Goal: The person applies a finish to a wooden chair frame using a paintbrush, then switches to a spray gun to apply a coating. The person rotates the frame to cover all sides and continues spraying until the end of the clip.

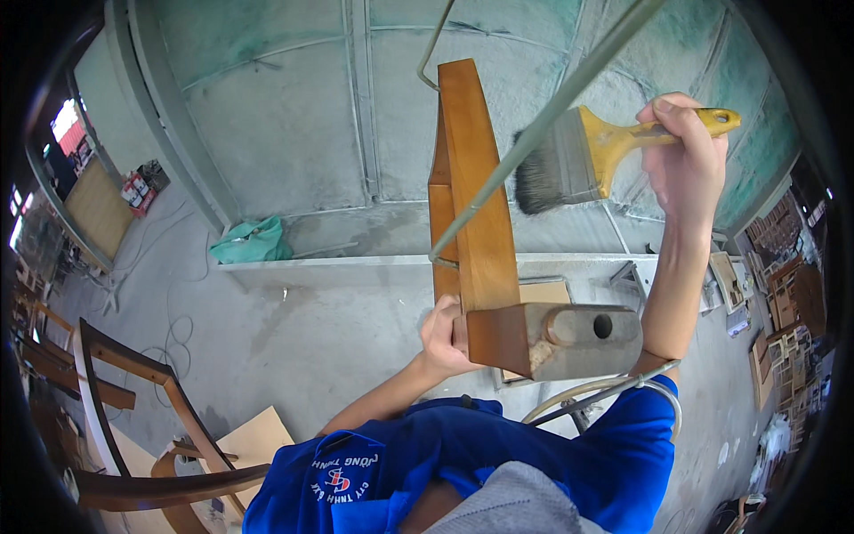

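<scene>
My right hand point(683, 156) is closed around the yellow handle of a wide paintbrush point(614, 147). The brush's dark bristles point left, close to the right face of an orange-brown wooden frame part point(480, 191); whether they touch it I cannot tell. My left hand point(442, 336) grips this part low on its left side, its fingers partly hidden behind the wood. The near end of the part is a bare greyish block with a rounded tenon and a dark hole. A pale green metal rod point(543, 120) crosses in front of the wood, its bent lower end at the part.
A thinner hooked rod point(431, 62) meets the part's top. Behind stand a grey-green spattered booth wall point(276, 116) and a low ledge point(356, 271) with a green bag point(252, 240). A dark wooden chair frame point(182, 400) is at lower left; a hose point(672, 400) loops by my right arm.
</scene>
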